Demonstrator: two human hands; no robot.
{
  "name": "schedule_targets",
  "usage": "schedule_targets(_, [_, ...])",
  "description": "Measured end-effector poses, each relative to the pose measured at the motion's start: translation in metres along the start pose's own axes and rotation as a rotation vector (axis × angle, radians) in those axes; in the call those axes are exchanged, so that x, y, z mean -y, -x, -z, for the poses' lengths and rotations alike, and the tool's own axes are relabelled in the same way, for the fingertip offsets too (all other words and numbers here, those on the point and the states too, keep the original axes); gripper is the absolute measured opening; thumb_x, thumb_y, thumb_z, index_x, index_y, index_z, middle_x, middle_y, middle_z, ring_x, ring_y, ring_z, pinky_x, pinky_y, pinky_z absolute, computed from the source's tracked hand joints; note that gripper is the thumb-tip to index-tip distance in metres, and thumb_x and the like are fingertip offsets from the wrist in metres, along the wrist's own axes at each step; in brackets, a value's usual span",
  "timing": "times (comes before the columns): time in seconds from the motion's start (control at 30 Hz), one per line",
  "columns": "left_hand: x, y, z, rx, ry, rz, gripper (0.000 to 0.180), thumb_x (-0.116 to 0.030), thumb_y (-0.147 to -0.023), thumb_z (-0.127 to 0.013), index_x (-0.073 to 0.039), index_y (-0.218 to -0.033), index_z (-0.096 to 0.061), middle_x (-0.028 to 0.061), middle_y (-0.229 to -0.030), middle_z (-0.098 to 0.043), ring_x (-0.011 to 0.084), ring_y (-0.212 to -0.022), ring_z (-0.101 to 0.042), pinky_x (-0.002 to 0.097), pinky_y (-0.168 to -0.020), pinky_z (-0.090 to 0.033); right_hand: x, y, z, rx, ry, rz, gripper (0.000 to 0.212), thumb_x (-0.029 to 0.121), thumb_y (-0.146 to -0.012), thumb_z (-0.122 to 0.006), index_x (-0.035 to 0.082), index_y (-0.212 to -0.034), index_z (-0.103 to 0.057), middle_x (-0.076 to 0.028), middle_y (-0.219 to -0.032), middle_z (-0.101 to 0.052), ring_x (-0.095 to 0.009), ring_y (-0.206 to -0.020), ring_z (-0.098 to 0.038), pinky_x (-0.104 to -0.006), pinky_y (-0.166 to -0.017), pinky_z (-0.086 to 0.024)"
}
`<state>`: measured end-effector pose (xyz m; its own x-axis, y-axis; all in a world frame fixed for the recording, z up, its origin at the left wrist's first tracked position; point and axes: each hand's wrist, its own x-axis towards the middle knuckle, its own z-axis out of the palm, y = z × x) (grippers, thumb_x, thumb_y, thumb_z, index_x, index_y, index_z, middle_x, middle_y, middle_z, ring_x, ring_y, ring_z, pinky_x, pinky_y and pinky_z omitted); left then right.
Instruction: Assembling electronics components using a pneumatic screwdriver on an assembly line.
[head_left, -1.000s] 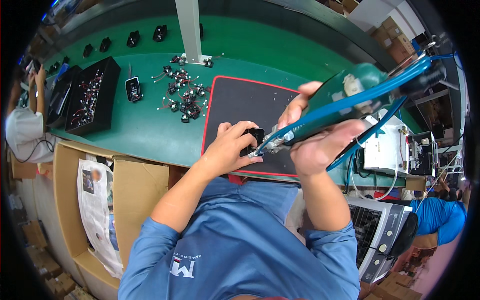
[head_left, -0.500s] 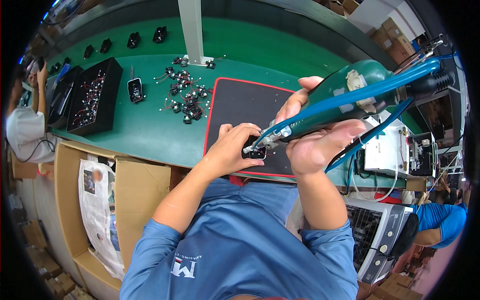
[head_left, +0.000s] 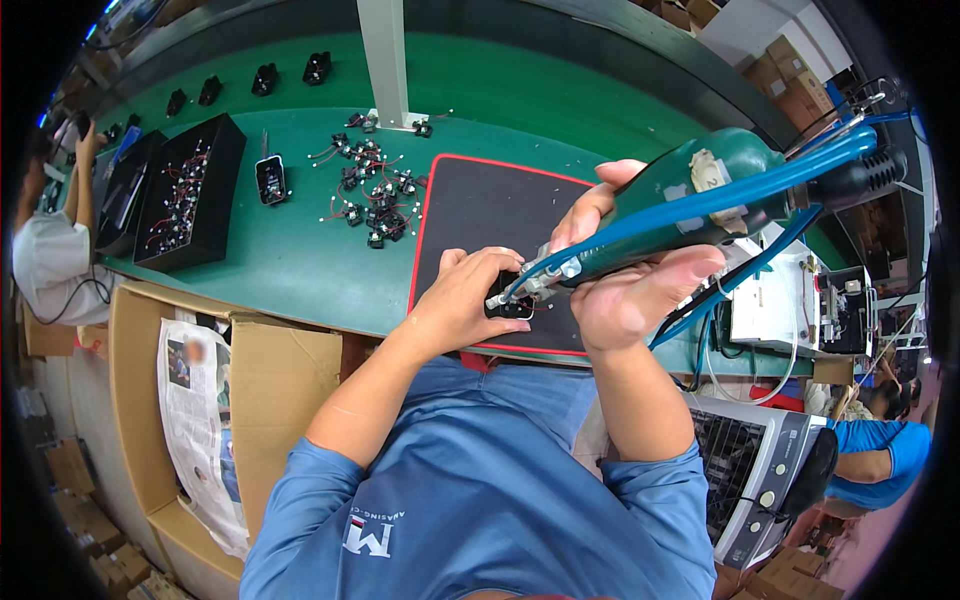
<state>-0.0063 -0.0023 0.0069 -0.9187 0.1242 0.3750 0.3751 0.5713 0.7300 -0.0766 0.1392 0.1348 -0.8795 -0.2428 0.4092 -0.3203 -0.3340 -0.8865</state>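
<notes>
My left hand [head_left: 462, 300] is closed around a small black housing [head_left: 517, 308], pinning it on the red-edged black mat [head_left: 470, 205]. My right hand [head_left: 630, 290] grips a green power screwdriver [head_left: 660, 205] with a blue hose along its body. It slants down to the left, and its metal nose meets the housing. The bit's tip and much of the housing are hidden by the nose and my fingers. Left of the mat lies a heap of small black parts [head_left: 378, 195] with red wires. Beyond it sits another housing [head_left: 270, 180] with a pale rim.
A black box [head_left: 190, 195] of wired parts stands at the left. Several black units [head_left: 264, 80] rest on the green strip behind a grey post [head_left: 383, 60]. White equipment [head_left: 775, 295] is at the right. An open carton [head_left: 285, 400] stands below the bench; co-workers appear at both sides.
The screwdriver's rear end has dipped slightly while its nose stays at the housing. Units on the far green strip have shifted a little left. My left hand has hardly moved.
</notes>
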Motion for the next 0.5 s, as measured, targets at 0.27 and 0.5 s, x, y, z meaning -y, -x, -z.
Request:
schedule_targets(0.27, [0.006, 0.001, 0.0, -0.026, 0.001, -0.026, 0.079, -0.034, -0.066, -0.097, -0.012, -0.13, -0.057, 0.0066, -0.13, -0.066, 0.0257, -0.114, -0.064, 0.0395, -0.091, -0.035, -0.012, 0.004, -0.001, 0.012, 0.037, 0.003, 0.111, 0.1, -0.081, -0.029, 0.0, -0.122, -0.054, -0.007, -0.073, -0.058, -0.017, -0.059, -0.06, -0.0284, -0.056, -0.052])
schedule_targets(0.5, [0.01, -0.001, 0.002, 0.064, -0.051, -0.055, 0.082, -0.035, -0.07, -0.094, -0.01, -0.138, -0.055, 0.0102, -0.13, -0.063, 0.0292, -0.118, -0.061, 0.0447, -0.096, -0.038, -0.004, -0.017, -0.004, -0.05, -0.098, -0.015, 0.107, 0.095, -0.085, -0.035, 0.0, -0.13, -0.052, -0.007, -0.075, -0.06, -0.016, -0.058, -0.058, -0.0286, -0.055, -0.052])
